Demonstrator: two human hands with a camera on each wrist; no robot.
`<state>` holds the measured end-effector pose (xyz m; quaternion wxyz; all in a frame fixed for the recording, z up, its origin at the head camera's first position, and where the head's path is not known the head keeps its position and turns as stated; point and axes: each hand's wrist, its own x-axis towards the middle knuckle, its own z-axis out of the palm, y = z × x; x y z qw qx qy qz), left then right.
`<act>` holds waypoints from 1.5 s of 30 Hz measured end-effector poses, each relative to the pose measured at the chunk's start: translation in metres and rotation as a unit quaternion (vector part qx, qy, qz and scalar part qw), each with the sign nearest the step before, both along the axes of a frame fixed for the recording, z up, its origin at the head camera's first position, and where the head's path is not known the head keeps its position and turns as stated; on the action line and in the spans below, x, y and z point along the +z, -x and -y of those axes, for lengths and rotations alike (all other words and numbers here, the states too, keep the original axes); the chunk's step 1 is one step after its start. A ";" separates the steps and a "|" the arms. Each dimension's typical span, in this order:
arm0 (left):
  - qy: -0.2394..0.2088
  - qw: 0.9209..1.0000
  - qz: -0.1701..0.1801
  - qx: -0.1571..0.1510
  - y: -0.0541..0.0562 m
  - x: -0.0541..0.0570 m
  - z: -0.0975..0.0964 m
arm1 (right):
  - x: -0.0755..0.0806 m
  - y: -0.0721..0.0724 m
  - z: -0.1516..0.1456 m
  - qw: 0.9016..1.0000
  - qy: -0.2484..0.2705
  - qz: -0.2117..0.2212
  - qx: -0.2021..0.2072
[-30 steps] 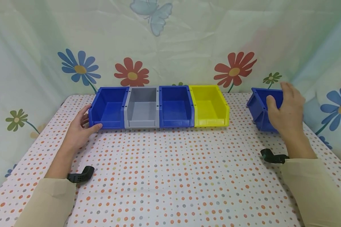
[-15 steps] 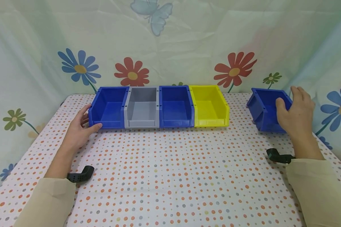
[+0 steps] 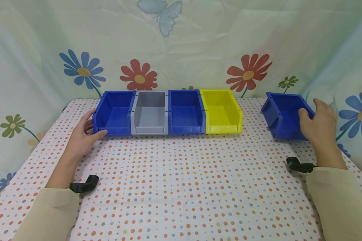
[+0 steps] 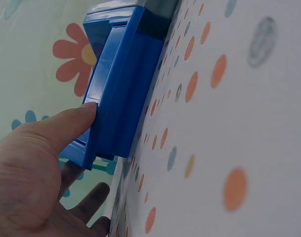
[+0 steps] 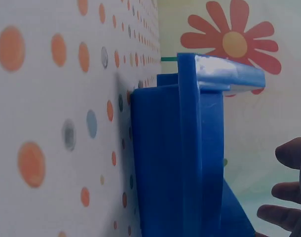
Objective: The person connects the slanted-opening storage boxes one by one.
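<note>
Four open-front storage bins would be too many to list singly, so: a row along the back holds a blue bin (image 3: pixel 116 117), a grey bin (image 3: pixel 151 115), another blue bin (image 3: pixel 185 113) and a yellow bin (image 3: pixel 221 115), side by side. My left hand (image 3: pixel 82 139) holds the row's left end, thumb (image 4: pixel 74 121) on the blue bin's front lip and fingers along its outer side. Apart at the right stands a separate blue bin (image 3: pixel 276 118), turned at an angle. My right hand (image 3: pixel 321 125) is at its right side, fingers spread and loosely bent, holding nothing.
A white cloth with coloured dots covers the table (image 3: pixel 175 187). Behind it hangs a flowered curtain (image 3: pixel 193 43), which also closes off both sides. A gap separates the yellow bin from the angled blue bin. Each wrist carries a black camera mount (image 3: pixel 85 184).
My right hand has moved right and slightly nearer me, uncovering more of the separate blue bin. My left hand and the bins keep their places.
</note>
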<state>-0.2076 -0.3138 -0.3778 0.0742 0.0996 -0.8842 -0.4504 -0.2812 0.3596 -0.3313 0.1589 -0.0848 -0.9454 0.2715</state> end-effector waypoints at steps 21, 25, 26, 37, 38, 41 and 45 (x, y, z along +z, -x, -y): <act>-0.011 1.000 0.005 0.007 0.000 -0.001 0.001 | -0.006 0.002 -0.024 0.959 0.259 0.077 -0.081; -0.010 1.000 0.007 0.008 0.000 -0.001 0.002 | -0.005 0.002 -0.023 0.953 0.280 0.075 -0.092; -0.010 1.000 0.008 0.008 0.000 -0.001 0.002 | -0.004 0.002 -0.023 0.952 0.284 0.074 -0.093; -0.008 1.000 0.005 0.007 0.000 0.000 0.000 | -0.005 0.005 -0.021 0.944 0.304 0.056 -0.114; -0.007 1.000 0.004 0.007 0.000 0.000 0.000 | -0.005 0.006 -0.021 0.943 0.307 0.056 -0.116; -0.007 1.000 0.002 0.006 0.000 0.000 0.000 | -0.003 0.007 -0.019 0.940 0.315 0.054 -0.122; -0.007 1.000 0.003 0.007 0.000 0.000 0.000 | 0.001 0.008 -0.015 0.936 0.327 0.047 -0.124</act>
